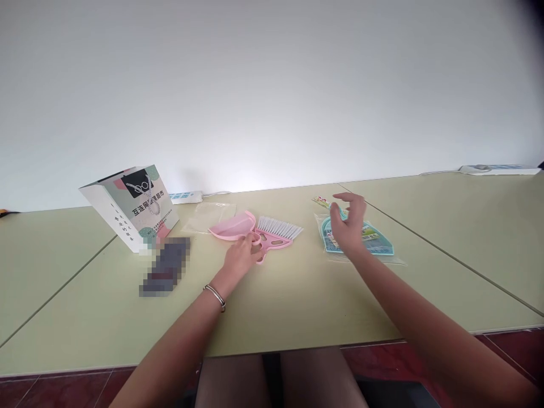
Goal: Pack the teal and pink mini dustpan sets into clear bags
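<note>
A small pink dustpan (233, 226) and a pink hand brush (278, 235) with white bristles lie together on the pale green table (297, 300). My left hand (241, 255) rests at the brush's handle, fingers curled onto it. A teal dustpan-and-brush set in a clear packet (374, 241) lies to the right. My right hand (349, 224) hovers just above that packet's left part, fingers spread and holding nothing.
A white paper bag (131, 207) with printed text lies on its side at the left, a blurred dark object (165, 266) in front of it. An empty clear plastic bag (208, 215) lies behind the pink dustpan. Power strips (187, 196) sit along the wall.
</note>
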A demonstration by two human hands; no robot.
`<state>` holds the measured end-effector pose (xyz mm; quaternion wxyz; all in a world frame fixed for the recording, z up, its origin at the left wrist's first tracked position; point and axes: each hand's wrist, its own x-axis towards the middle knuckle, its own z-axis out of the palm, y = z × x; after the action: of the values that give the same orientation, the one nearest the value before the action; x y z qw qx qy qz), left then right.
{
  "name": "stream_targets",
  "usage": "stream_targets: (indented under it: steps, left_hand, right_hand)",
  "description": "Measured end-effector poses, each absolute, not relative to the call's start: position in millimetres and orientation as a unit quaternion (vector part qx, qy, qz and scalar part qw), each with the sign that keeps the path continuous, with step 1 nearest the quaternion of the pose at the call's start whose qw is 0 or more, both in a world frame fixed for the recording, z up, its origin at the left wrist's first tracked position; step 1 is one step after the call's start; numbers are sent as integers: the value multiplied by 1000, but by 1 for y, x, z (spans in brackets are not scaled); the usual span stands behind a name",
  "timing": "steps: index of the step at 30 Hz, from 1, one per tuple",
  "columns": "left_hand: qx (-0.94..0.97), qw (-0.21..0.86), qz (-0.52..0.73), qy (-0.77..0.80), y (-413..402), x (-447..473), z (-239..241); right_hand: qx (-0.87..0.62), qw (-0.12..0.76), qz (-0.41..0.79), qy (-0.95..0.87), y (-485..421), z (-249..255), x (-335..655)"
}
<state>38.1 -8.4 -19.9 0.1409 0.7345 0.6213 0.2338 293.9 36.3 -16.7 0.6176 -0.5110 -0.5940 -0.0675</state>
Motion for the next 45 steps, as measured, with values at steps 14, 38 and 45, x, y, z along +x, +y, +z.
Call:
stream_targets:
  steps: [14,38,45]
  left_hand:
    - [663,221,573,427,-20,-29,32]
    - [498,525,549,417,-9,-10,12]
    - [469,442,603,471,-2,-16,9]
  right_hand:
    - [-466,526,511,-496,67,-6,260]
    - [-416,521,436,-605,26,-38,210]
    - [-371,478,425,-673,35,-48,220]
